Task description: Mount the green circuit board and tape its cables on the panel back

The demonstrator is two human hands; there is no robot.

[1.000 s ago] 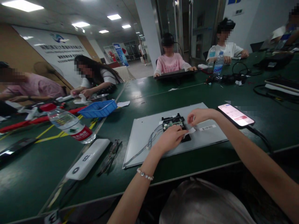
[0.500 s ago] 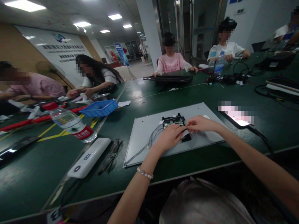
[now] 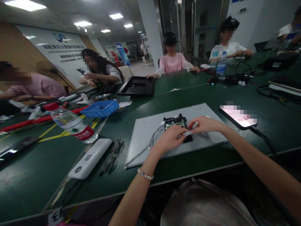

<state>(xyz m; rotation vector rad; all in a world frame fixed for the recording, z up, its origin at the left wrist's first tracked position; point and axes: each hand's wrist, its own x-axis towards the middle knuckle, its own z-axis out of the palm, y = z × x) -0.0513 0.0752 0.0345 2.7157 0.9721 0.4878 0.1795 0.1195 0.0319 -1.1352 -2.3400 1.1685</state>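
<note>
A flat silver-grey panel [image 3: 141, 138] lies on the table before me. On its middle sits a black bracket [image 3: 178, 117] with a green circuit board [image 3: 171, 125], partly hidden by my fingers. Grey cables [image 3: 152, 142] run from the board to the panel's near left corner. Over the bracket's right side, my left hand [image 3: 171, 138] pinches a small whitish strip [image 3: 188, 133] that looks like tape. My right hand [image 3: 203, 124] is closed at the strip's other end, thumb and index together. Both fingertips are close together and partly cover the strip.
Left of the panel lie folded glasses [image 3: 112, 157], a white power bank [image 3: 90, 158], a water bottle [image 3: 72, 124] and a blue tray [image 3: 101, 109]. A lit phone [image 3: 238, 117] with a cable lies at right. Co-workers sit across; one touches a black frame [image 3: 137, 86].
My fingertips have parted slightly, showing more of the strip. Across the table, a person's black frame has moved left and now lies flatter. Another person's hands have risen towards the face.
</note>
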